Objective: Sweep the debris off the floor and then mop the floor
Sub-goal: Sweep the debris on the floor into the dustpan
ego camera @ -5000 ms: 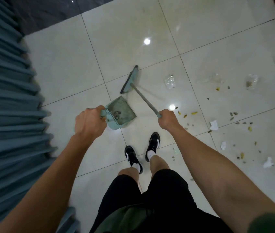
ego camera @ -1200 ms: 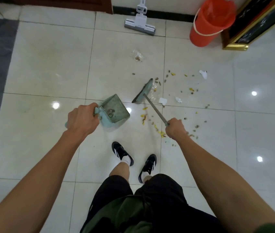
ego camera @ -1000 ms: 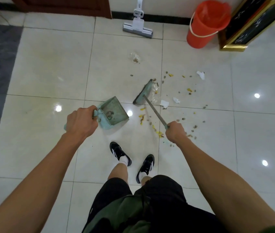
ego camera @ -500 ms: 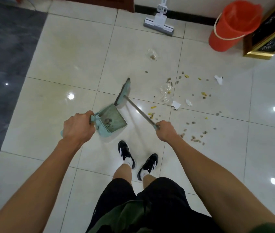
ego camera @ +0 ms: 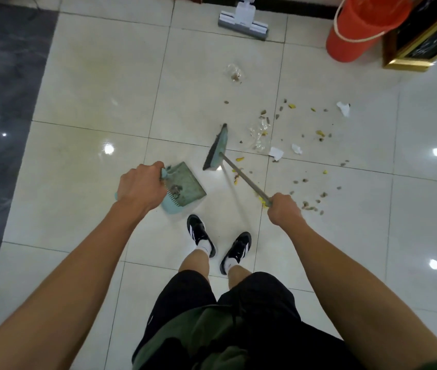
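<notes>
— The pale cream tiled floor point(ego camera: 91, 84)?
— Glossy, smooth, mirroring ceiling lights. The dark grey marble-look strip point(ego camera: 0, 76) shines too.
— The teal plastic dustpan point(ego camera: 185, 186)?
— Matt, grimy inside. The broom's thin grey handle point(ego camera: 246, 180) looks metal.
— The round orange bucket point(ego camera: 359, 30)?
— Smooth plastic. White scraps point(ego camera: 276, 153) look like crumpled paper.

At twelve o'clock the white flat mop point(ego camera: 243, 21) loses its handle and at two o'clock the orange plastic bucket point(ego camera: 359, 30) its rim to the top edge, while the left hand point(ego camera: 142, 186) hides the pale-green plastic dustpan's point(ego camera: 185, 186) handle.
</notes>
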Tool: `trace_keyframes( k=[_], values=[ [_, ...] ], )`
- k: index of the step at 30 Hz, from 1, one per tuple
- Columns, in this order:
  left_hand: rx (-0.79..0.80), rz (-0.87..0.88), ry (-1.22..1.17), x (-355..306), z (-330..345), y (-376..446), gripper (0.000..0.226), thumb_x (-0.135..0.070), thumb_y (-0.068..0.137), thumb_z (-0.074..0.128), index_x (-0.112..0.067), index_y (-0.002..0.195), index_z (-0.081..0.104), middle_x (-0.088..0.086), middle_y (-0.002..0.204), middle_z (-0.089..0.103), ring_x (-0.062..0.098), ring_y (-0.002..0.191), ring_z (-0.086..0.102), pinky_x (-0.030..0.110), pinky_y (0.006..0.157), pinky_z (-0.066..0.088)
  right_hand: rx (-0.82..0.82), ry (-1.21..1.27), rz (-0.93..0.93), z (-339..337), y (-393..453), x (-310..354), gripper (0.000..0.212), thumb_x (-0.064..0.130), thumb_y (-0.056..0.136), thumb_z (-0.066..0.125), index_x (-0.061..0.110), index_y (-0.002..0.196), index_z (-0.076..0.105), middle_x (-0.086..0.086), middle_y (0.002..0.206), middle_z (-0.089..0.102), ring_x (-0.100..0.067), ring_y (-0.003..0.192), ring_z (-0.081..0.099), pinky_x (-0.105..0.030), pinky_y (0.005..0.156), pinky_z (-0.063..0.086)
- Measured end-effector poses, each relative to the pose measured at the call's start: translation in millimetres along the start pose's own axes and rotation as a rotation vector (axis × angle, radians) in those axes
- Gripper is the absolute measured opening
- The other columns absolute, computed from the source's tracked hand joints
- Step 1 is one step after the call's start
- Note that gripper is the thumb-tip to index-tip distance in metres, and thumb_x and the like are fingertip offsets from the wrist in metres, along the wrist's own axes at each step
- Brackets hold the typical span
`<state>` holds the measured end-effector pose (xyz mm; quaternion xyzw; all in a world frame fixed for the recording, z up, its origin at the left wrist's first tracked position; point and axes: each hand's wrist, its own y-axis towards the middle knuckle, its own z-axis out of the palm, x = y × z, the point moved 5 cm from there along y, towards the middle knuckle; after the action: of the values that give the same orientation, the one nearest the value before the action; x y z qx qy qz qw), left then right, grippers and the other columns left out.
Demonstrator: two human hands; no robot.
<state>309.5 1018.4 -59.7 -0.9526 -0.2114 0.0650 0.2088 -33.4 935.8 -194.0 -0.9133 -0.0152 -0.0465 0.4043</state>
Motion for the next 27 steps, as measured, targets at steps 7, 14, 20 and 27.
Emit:
trace_keyframes(
  k=[7, 14, 20, 27],
  values=[
    [-0.004, 0.109, 0.006, -56, 2, -7, 0.012, -0.016, 0.085, 0.057, -0.026, 0.093, 0.057, 0.004, 0.077, 0.063, 0.030, 0.069, 0.059, 0.037, 0.065, 0.052, -0.059, 0.031, 0.107, -5, -20, -82, 0.016, 0.011, 0.092, 0.054, 0.008, 0.108, 0.058, 0.000, 0.075, 0.043, -0.027, 0.074, 0.055, -0.033, 0.064, 0.046],
    [-0.051, 0.187, 0.040, -97, -9, -9, 0.011, -0.024, 0.091, 0.055, -0.022, 0.101, 0.060, 0.006, 0.081, 0.062, 0.030, 0.069, 0.057, 0.038, 0.066, 0.051, -0.066, 0.170, 0.133, -4, -35, -114, 0.019, 0.011, 0.089, 0.054, 0.010, 0.106, 0.063, -0.005, 0.083, 0.057, -0.026, 0.074, 0.061, -0.032, 0.059, 0.050],
    [-0.085, 0.196, 0.032, -92, -28, -1, 0.016, -0.025, 0.091, 0.054, -0.023, 0.105, 0.061, 0.008, 0.086, 0.065, 0.031, 0.072, 0.055, 0.036, 0.065, 0.045, -0.088, 0.298, 0.097, -8, -33, -97, 0.021, 0.010, 0.089, 0.051, 0.010, 0.100, 0.068, -0.004, 0.076, 0.059, -0.020, 0.062, 0.056, -0.024, 0.048, 0.036],
    [-0.095, 0.166, -0.002, -47, -46, 38, 0.014, -0.021, 0.091, 0.053, -0.022, 0.102, 0.061, 0.003, 0.075, 0.056, 0.030, 0.068, 0.051, 0.035, 0.062, 0.043, -0.130, 0.314, 0.057, -45, -5, -30, 0.025, 0.004, 0.087, 0.047, 0.010, 0.096, 0.070, -0.009, 0.079, 0.063, -0.028, 0.066, 0.063, -0.034, 0.055, 0.054]
  ],
)
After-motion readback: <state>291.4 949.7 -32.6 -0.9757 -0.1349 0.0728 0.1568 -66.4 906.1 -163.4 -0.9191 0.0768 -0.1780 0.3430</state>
